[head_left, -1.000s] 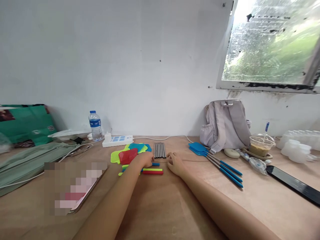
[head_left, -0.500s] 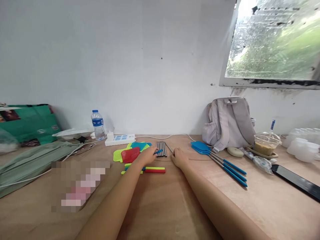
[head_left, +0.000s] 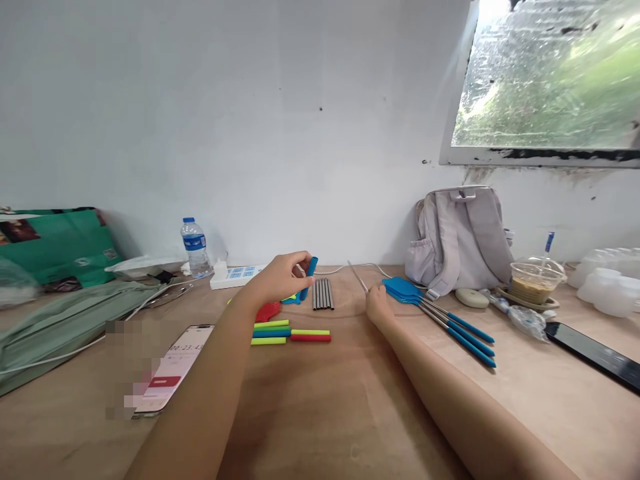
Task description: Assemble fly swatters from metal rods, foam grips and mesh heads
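My left hand (head_left: pixel 280 275) is raised above the table and pinches a short blue handle sleeve (head_left: pixel 309 276). Just to the right, my right hand (head_left: pixel 379 308) grips a thin metal rod (head_left: pixel 358 276) that tilts up and to the left. Between the hands lies a row of several dark metal rods (head_left: pixel 323 294). Coloured handle sleeves (head_left: pixel 290 331) in green, yellow, blue and red lie in front of them. Red, blue and yellow swatter heads (head_left: pixel 270 308) are partly hidden behind my left wrist.
Assembled blue fly swatters (head_left: pixel 440 319) lie right of my right hand. A grey backpack (head_left: pixel 461 237), a drink cup (head_left: pixel 532 287) and a black phone (head_left: pixel 594 355) are further right. A phone with a lit screen (head_left: pixel 173 368), a power strip (head_left: pixel 235 275), a water bottle (head_left: pixel 194 247) and green fabric (head_left: pixel 60 320) are at the left.
My left hand has lifted a blue sleeve off the table. My right hand has taken one metal rod from the row and drawn it to the right, tilting it upward.
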A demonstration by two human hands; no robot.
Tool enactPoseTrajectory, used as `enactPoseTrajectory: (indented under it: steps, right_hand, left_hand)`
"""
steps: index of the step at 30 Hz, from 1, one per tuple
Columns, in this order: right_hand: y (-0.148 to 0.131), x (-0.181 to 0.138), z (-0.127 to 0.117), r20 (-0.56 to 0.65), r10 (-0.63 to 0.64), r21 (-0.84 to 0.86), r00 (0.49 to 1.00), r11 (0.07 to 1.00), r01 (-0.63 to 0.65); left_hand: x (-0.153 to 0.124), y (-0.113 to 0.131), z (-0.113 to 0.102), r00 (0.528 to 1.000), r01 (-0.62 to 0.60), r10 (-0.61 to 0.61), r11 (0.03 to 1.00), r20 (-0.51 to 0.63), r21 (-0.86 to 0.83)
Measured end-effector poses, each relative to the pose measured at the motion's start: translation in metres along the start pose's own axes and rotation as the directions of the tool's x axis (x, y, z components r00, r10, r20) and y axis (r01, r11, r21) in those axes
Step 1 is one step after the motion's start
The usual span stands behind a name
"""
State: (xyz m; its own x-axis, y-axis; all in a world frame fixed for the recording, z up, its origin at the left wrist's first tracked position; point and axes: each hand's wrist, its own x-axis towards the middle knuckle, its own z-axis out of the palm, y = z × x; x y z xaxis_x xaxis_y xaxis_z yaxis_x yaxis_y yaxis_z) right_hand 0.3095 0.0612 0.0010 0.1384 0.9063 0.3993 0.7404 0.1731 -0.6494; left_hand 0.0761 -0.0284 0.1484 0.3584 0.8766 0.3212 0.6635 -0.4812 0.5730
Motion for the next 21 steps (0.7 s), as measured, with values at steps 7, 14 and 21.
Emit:
enactPoseTrajectory:
  steps: [7, 14, 21]
  right_hand:
    - [-0.064, 0.009, -0.059, -0.102, -0.115, 0.451, 0.988, 0.88, 0.149]
    - [-0.132, -0.038, -0.12, 0.117, -0.333, 0.925, 0.936, 0.38, 0.019]
    - [-0.129, -0.04, -0.121, 0.178, -0.442, 0.906, 0.879, 0.423, 0.029]
  left_hand:
    - [-0.01, 0.022, -0.007, 0.993, -0.116, 0.112, 0.98, 0.036, 0.159]
    - [-0.016, 0.037, -0.004, 0.975, -0.207, 0.186, 0.96, 0.124, 0.189]
    - [-0.019, 0.044, -0.004, 0.968, -0.248, 0.225, 0.928, 0.11, 0.277]
